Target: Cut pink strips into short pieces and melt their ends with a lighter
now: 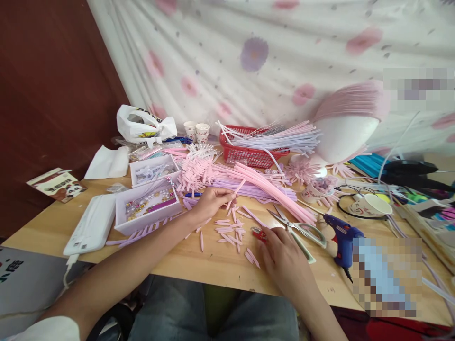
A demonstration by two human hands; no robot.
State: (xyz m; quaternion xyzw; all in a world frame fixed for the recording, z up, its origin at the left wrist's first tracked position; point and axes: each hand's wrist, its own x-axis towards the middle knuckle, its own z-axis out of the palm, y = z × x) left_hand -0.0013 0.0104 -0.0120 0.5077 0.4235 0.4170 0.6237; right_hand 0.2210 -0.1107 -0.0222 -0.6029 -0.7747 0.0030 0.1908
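My left hand (pixel 217 204) is closed in a pinch on a short pink pipe cleaner piece (pixel 239 187), held over the table's middle. Closed as well, my right hand (pixel 284 251) grips a small red object with a metal end, which looks like a lighter (pixel 259 233). A longer pink strip (pixel 253 216) reaches to its fingertips; I cannot tell whether it is held or lies there. Between the hands lie several short pipe cleaner pieces (pixel 229 232) with tapered ends. Scissors (pixel 300 226) rest just beyond my right hand.
Bundles of long pink pipe cleaners (pixel 273 192) lie behind the hands. A red basket (pixel 245 155) stands at the back. White boxes (pixel 147 208) of beads and a power bank (pixel 90 225) are at left. To the right are a blue glue gun (pixel 343 239) and a paper cup (pixel 371 207).
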